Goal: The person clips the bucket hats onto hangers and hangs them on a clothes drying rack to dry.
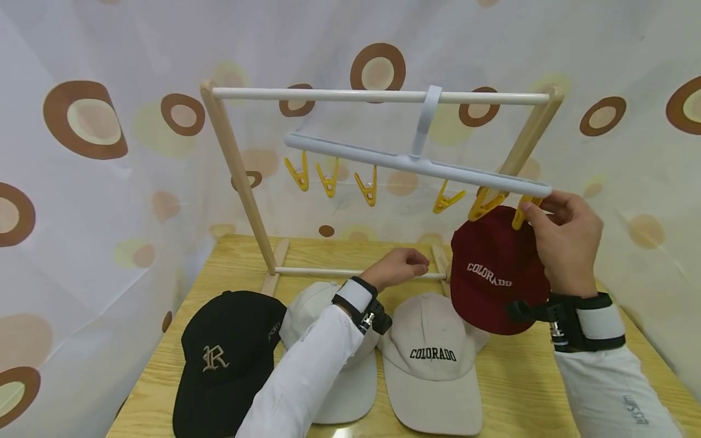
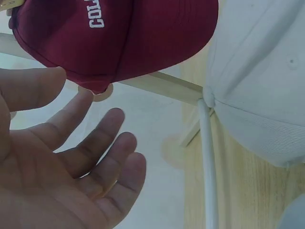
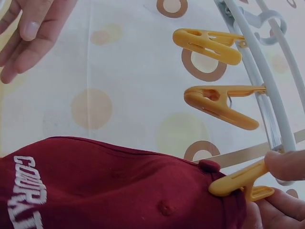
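A maroon COLORADO cap hangs at the right end of a white clip bar, which is hooked on the wooden rack's top rod. My right hand pinches the end yellow clip; in the right wrist view its jaws sit on the cap's crown edge. Other yellow clips hang with nothing in them. My left hand hovers low beside the maroon cap, its fingers relaxed and holding nothing.
On the wooden table lie a black cap with an R, a white cap partly under my left forearm, and a beige COLORADO cap. The rack's base rod runs behind them. A spotted curtain surrounds the table.
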A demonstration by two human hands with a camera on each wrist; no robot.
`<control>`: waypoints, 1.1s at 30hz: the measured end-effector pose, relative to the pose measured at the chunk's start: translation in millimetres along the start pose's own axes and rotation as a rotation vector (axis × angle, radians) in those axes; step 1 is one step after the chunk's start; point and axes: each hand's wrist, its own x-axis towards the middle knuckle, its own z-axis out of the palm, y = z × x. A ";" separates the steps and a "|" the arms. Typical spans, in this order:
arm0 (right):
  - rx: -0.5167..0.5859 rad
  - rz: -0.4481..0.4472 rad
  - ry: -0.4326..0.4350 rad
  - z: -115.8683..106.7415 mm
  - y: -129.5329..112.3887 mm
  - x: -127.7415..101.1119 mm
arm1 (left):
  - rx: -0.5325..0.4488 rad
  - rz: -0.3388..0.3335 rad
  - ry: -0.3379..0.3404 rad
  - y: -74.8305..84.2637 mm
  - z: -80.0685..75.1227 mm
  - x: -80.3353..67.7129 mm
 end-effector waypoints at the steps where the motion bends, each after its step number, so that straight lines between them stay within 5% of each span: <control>1: -0.010 0.009 -0.016 -0.1 0.9 -0.7 | 0.006 -0.003 -0.005 -0.7 0.6 -0.1; 7: -0.080 0.021 -0.110 4.3 6.5 -7.2 | 0.056 0.005 -0.024 -4.0 3.4 -2.8; 15: -0.071 -0.014 -0.115 10.0 8.3 -15.6 | 0.150 0.015 -0.011 -1.6 5.5 -10.7; 25: -0.131 0.010 -0.048 6.0 6.2 -30.7 | 0.272 0.120 0.037 5.9 -0.9 -33.1; 33: -0.160 -0.230 0.082 7.0 -1.6 -54.1 | 0.270 0.186 0.111 18.7 -8.5 -55.0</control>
